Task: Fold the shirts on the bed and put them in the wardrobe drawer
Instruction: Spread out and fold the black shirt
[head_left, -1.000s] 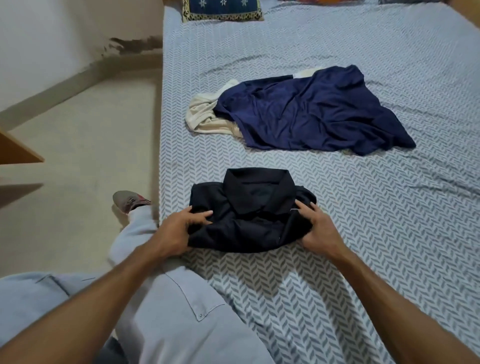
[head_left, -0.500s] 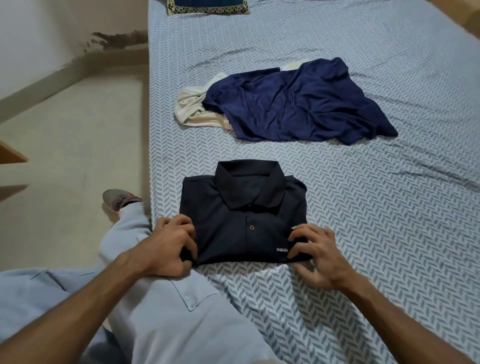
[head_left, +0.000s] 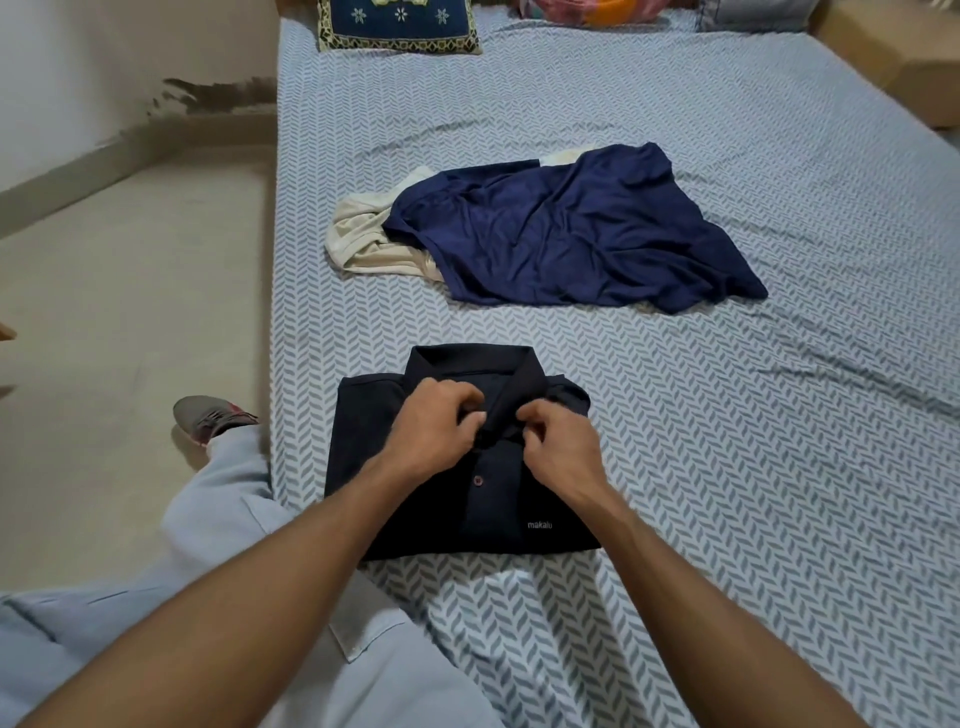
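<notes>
The bed (head_left: 727, 156) fills most of the view, spread with a grey-and-white herringbone sheet. Everything below is placed against the folded black polo shirt (head_left: 415, 499), which lies flat on the bed near its left edge, collar up and pointing away from the person, with one button and a small white "makalu" mark showing on its front.

Beyond the polo, well apart from it toward the head of the bed, a navy shirt (head_left: 571, 234) lies crumpled and unfolded. A cream garment (head_left: 363, 239) sits partly under the navy shirt's left side. Farther still past the polo, at the top edge of the bed, is a blue patterned cushion (head_left: 400, 23).

To the polo's left, off the bed, a leg in pale trousers (head_left: 218, 499) ends in a grey shoe (head_left: 208, 415) on the floor.

Both hands meet on the polo's collar. The left hand (head_left: 431, 431) has its fingers curled, its grip pinching the collar fabric. The right hand (head_left: 561, 447), just beside it, likewise pinches the collar at the placket with curled fingers.
</notes>
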